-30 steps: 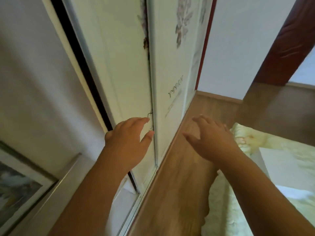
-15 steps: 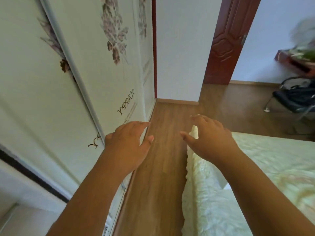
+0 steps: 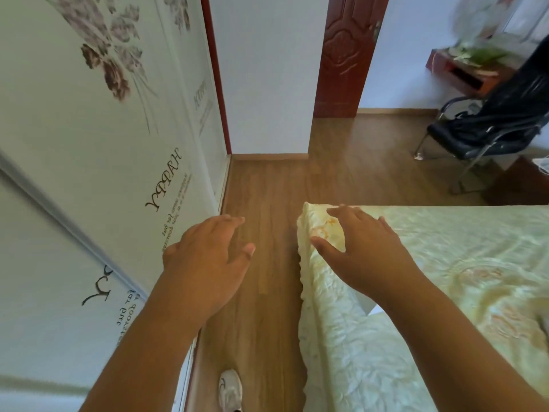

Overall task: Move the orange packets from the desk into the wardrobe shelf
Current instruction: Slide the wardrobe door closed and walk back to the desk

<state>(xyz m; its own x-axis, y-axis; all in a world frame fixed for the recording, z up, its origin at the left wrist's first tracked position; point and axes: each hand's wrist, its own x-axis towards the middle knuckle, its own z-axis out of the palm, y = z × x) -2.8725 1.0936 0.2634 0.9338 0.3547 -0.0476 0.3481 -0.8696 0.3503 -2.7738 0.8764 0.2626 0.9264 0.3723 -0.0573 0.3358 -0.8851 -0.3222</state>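
1. My left hand [image 3: 208, 257] and right hand [image 3: 361, 251] both hang in the air, each grip loose with fingers apart, holding nothing.
2. I think they are out in front because I am walking.
3. The right one is above the corner of the pale green quilted bed [image 3: 445, 292].
4. The white flower-printed wardrobe door [image 3: 98, 150] is beside me, slid closed here.
5. I see no orange packets. A red-brown wooden counter [image 3: 454, 69] stands far off, too blurred to tell.

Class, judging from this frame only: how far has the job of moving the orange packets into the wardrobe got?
Done: nothing shows as done; no packets are visible. In hand: nothing, since the left hand and right hand are empty. The wardrobe doors look closed. Left: fetching packets from the desk, far right.
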